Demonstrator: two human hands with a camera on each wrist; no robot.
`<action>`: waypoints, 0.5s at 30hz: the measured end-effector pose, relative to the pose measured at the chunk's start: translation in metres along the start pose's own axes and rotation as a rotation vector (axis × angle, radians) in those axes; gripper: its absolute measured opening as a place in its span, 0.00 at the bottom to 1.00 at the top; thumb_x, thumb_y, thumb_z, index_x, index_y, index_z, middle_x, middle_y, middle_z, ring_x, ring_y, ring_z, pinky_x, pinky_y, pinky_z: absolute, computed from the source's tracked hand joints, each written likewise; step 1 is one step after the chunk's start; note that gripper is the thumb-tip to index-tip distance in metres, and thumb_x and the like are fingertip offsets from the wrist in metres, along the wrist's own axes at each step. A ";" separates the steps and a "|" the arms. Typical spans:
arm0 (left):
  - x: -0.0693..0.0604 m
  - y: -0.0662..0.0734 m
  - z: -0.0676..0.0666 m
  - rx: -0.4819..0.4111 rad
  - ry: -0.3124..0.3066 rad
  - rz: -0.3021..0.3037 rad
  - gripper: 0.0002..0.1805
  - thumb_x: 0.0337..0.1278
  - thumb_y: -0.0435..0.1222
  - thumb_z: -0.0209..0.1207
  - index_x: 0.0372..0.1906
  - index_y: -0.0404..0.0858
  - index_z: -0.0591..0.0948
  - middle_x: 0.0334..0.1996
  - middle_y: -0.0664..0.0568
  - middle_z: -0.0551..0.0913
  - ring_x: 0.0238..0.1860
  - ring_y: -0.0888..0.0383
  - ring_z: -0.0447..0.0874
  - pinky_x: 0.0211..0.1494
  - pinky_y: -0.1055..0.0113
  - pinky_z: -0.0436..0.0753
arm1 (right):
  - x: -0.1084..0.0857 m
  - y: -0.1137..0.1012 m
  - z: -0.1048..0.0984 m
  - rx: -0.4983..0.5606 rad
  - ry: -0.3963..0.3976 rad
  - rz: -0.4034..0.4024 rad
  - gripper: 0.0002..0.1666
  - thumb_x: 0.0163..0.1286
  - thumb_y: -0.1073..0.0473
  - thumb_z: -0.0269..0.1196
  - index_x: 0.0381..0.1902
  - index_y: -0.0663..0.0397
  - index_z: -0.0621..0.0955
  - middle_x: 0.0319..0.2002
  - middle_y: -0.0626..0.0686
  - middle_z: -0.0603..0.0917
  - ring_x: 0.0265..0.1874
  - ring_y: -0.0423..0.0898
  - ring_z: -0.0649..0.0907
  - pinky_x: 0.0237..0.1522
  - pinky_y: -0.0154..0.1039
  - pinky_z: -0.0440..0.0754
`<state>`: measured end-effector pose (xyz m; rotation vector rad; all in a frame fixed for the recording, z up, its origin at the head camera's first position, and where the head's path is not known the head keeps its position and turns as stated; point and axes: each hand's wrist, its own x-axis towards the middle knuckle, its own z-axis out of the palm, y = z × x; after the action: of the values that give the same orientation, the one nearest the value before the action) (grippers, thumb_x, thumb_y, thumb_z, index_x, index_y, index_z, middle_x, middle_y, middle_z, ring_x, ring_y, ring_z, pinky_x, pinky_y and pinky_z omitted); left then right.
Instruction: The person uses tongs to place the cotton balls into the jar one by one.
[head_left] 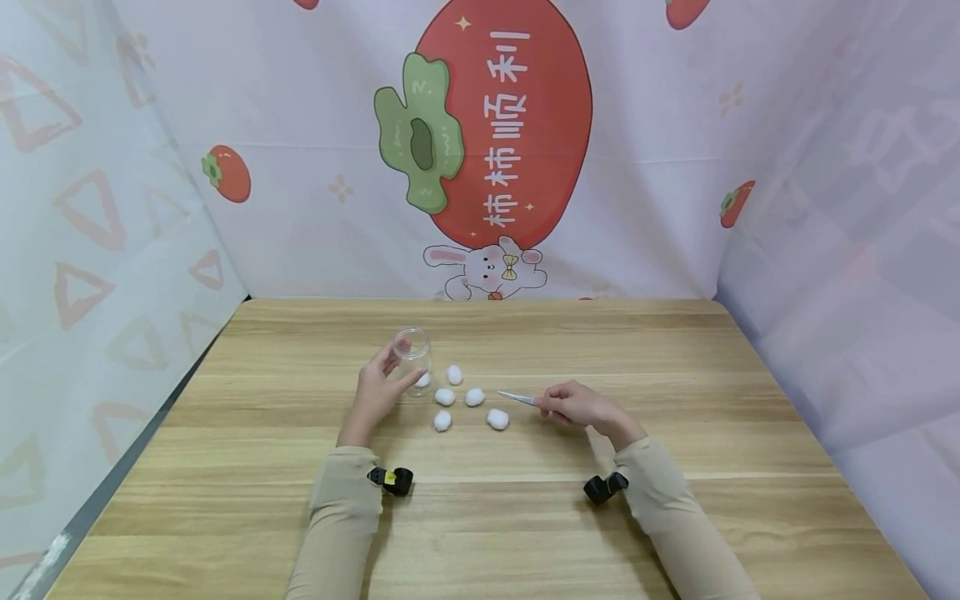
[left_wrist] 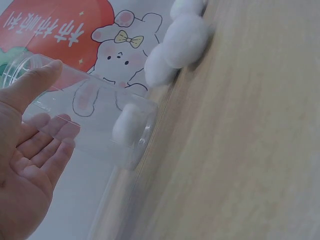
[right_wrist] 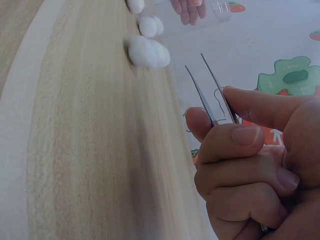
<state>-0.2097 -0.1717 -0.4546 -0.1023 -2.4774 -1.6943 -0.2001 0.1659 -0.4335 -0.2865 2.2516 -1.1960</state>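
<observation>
A clear jar [head_left: 413, 360] stands upright on the table with one white cotton ball [left_wrist: 128, 125] at its bottom. My left hand [head_left: 377, 390] holds the jar from the left, thumb on the near side and fingers on the far side. Between the thumb and fingers of my right hand [head_left: 576, 403] is a pair of metal tweezers [right_wrist: 209, 95]. Their tips are apart with nothing between them and point left. Several loose cotton balls [head_left: 475, 397] lie between the jar and the tweezers; the nearest to my right hand is one cotton ball [head_left: 498, 419] at the front right.
The wooden table [head_left: 495, 533] carries all of this. Behind it hangs a white cloth [head_left: 645, 225] printed with persimmons and a rabbit, with further cloth at both sides. Small black wrist cameras [head_left: 606, 488] sit on both sleeves.
</observation>
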 end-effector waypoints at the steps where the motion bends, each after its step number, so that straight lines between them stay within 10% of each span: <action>1: 0.000 0.000 0.000 0.000 0.001 -0.002 0.39 0.53 0.36 0.68 0.69 0.32 0.65 0.67 0.36 0.71 0.70 0.41 0.68 0.76 0.56 0.70 | 0.000 0.001 0.000 -0.002 0.000 -0.001 0.22 0.73 0.51 0.55 0.35 0.70 0.78 0.13 0.44 0.66 0.14 0.38 0.62 0.16 0.27 0.57; 15: 0.000 0.000 0.001 -0.004 0.000 0.004 0.39 0.52 0.34 0.68 0.69 0.31 0.66 0.66 0.36 0.72 0.70 0.41 0.68 0.76 0.55 0.70 | -0.005 0.010 -0.002 -0.041 -0.034 -0.007 0.21 0.74 0.51 0.54 0.35 0.66 0.78 0.13 0.45 0.65 0.15 0.40 0.62 0.18 0.28 0.58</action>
<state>-0.2099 -0.1709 -0.4544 -0.1073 -2.4723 -1.6986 -0.1965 0.1751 -0.4387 -0.3279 2.2493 -1.1413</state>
